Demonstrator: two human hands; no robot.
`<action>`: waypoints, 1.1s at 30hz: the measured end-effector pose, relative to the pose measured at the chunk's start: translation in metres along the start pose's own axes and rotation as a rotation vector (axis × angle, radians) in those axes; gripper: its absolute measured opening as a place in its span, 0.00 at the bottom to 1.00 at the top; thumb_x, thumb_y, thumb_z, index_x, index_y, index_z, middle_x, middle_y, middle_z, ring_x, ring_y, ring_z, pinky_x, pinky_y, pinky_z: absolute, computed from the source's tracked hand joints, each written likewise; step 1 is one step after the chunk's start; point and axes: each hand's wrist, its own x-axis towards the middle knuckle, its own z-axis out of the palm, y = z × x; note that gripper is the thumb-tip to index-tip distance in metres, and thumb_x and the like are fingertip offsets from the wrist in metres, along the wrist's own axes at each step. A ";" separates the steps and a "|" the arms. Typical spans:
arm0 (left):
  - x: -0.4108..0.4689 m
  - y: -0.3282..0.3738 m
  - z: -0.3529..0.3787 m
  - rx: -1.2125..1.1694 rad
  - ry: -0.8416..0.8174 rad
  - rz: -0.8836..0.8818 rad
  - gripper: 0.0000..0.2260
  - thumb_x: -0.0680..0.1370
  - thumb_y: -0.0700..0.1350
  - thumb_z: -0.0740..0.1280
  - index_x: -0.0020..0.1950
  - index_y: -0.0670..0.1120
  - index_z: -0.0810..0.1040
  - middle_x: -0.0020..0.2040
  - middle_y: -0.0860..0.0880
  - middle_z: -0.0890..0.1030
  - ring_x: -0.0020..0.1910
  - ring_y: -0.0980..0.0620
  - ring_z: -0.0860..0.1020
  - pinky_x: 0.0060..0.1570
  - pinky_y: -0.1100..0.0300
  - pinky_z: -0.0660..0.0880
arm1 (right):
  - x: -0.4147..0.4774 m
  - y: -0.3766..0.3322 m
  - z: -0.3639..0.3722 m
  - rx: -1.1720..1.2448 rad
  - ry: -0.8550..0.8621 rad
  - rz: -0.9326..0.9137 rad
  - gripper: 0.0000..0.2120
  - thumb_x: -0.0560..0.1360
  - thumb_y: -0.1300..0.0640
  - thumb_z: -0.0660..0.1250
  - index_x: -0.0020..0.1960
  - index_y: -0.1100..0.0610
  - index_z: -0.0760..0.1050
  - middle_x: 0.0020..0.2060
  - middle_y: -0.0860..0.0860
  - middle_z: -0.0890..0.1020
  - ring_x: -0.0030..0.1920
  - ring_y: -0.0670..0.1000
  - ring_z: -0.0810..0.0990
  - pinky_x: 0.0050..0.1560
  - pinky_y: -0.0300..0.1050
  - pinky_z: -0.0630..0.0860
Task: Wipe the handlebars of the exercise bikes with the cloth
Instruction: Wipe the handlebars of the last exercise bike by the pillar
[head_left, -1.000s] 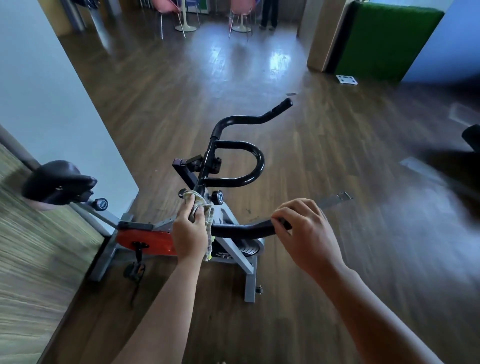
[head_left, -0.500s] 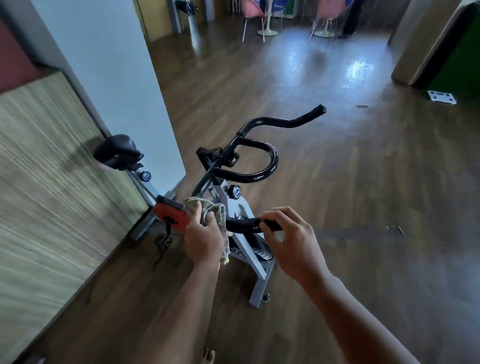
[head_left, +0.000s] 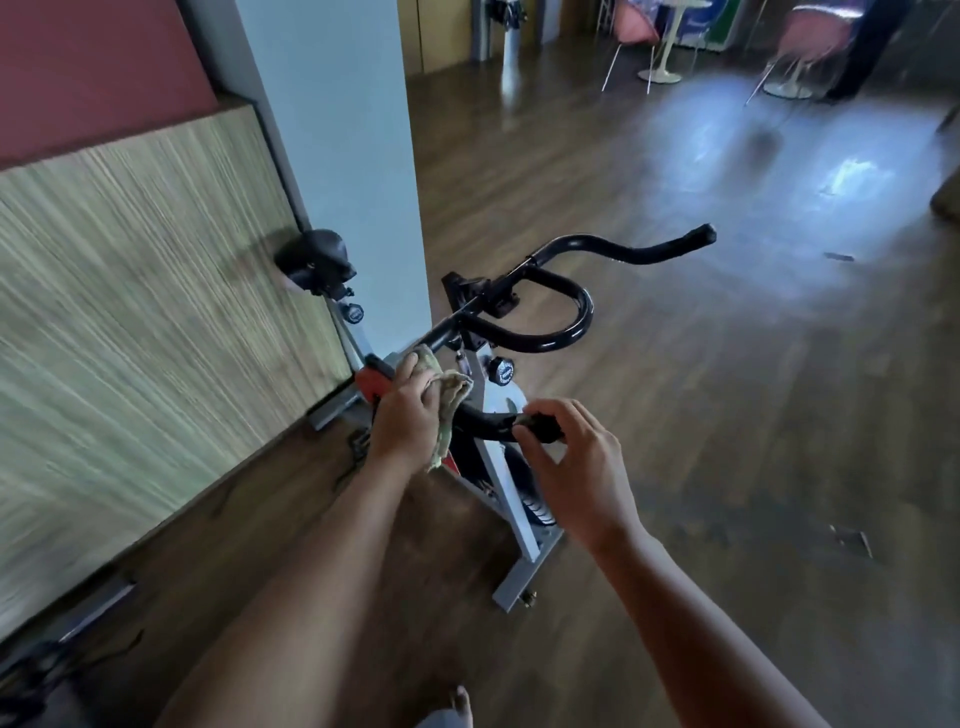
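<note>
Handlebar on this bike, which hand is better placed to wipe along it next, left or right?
Left, probably. The left hand grips the cloth against the handlebar, so it can slide along it. The right hand has no cloth; its fingers pinch the bar's near end.

Single head view (wide-angle), facing forward-down, close above handlebars (head_left: 583, 312).

On the left, the wood-panelled wall (head_left: 130, 312) and the pale pillar (head_left: 337, 130) stand close to the exercise bike (head_left: 522, 525), its saddle (head_left: 314, 257) almost against them, so that side is tight. Right of the handlebars (head_left: 584, 306) and beyond them lies open wooden floor (head_left: 753, 441). Their near end is occupied: the left hand (head_left: 405, 415) grips the cloth (head_left: 454, 387) on it, and the right hand (head_left: 576, 467) pinches its tip.
</note>
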 end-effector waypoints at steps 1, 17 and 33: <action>0.005 -0.001 -0.001 0.013 0.003 0.021 0.17 0.85 0.43 0.57 0.73 0.38 0.71 0.78 0.43 0.64 0.76 0.45 0.64 0.74 0.56 0.61 | 0.000 0.001 -0.001 0.004 -0.004 0.005 0.07 0.76 0.55 0.72 0.54 0.52 0.80 0.49 0.44 0.82 0.46 0.41 0.80 0.50 0.33 0.77; -0.033 0.005 0.037 -0.190 0.132 -0.016 0.25 0.83 0.62 0.51 0.65 0.47 0.77 0.79 0.48 0.59 0.80 0.51 0.55 0.77 0.46 0.59 | 0.002 0.012 0.003 0.145 -0.023 0.017 0.11 0.74 0.48 0.71 0.54 0.50 0.79 0.48 0.42 0.83 0.48 0.43 0.82 0.49 0.41 0.81; -0.099 0.091 0.073 -0.726 0.409 -0.376 0.18 0.77 0.64 0.62 0.62 0.60 0.81 0.59 0.54 0.84 0.61 0.52 0.81 0.64 0.45 0.75 | 0.035 0.047 -0.031 0.372 -0.356 -0.229 0.10 0.80 0.60 0.66 0.58 0.53 0.81 0.51 0.44 0.84 0.50 0.39 0.83 0.51 0.35 0.80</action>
